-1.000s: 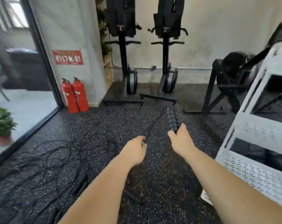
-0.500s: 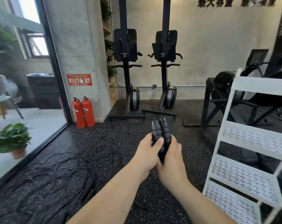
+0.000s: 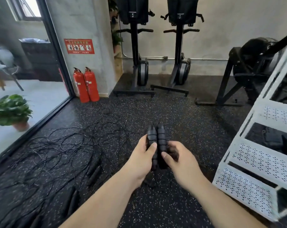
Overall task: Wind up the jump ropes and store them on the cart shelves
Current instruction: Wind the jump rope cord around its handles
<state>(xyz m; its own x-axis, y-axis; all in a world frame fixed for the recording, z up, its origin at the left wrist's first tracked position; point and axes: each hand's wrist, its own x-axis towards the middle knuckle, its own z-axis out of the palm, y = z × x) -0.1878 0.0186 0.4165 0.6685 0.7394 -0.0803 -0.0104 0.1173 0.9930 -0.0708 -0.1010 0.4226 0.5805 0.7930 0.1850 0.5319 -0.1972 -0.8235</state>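
Two black ribbed jump rope handles (image 3: 156, 142) stand side by side, upright, between my hands in the middle of the view. My left hand (image 3: 142, 159) grips the left handle, thumb laid across it. My right hand (image 3: 180, 162) holds the right handle, thumb against its side. Thin black jump ropes (image 3: 60, 148) lie in a loose tangle on the floor to the left, with several more black handles (image 3: 94, 170) among them. The white perforated cart (image 3: 261, 155) stands at the right; dark items sit on one of its shelves.
Two red fire extinguishers (image 3: 86, 85) stand by a concrete pillar. Black rowing machines (image 3: 156, 46) stand upright against the far wall, another machine (image 3: 248, 68) at the right. A glass wall and a potted plant (image 3: 11, 111) are on the left. Speckled rubber floor (image 3: 180, 116) lies ahead.
One second ago my hands were apart, the right holding a handle and the left a rope. They came together, and both handles now stand paired between them.
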